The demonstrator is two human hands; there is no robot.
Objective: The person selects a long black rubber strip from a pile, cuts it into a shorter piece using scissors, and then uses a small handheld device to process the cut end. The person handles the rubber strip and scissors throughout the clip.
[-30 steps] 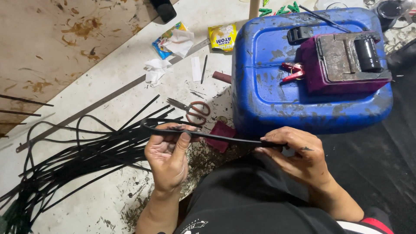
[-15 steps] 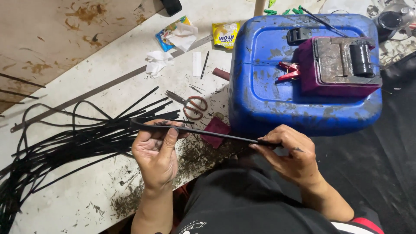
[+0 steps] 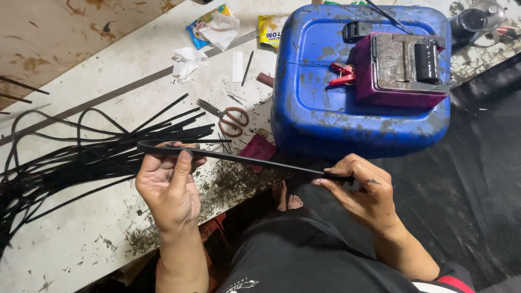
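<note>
1. The left hand (image 3: 165,187) pinches one end of a long black strip (image 3: 244,159), thumb pressed over it; the right hand (image 3: 361,190) has its grip closed on the other end, so the strip spans the gap above the near edge of the bench (image 3: 70,244).
2. The strip looks thin and springy; if either pinch loosens, that end could whip free and drop toward the bare feet (image 3: 286,198) below.
3. A pile of similar black strips (image 3: 81,157) lies just left of the left hand, close enough to snag the held end.
4. Scissors (image 3: 225,116) lie on the bench, farther off.
5. A blue jerrycan (image 3: 358,81) lies far right, with a maroon block (image 3: 401,70) on top, crowding the right hand's far side.
</note>
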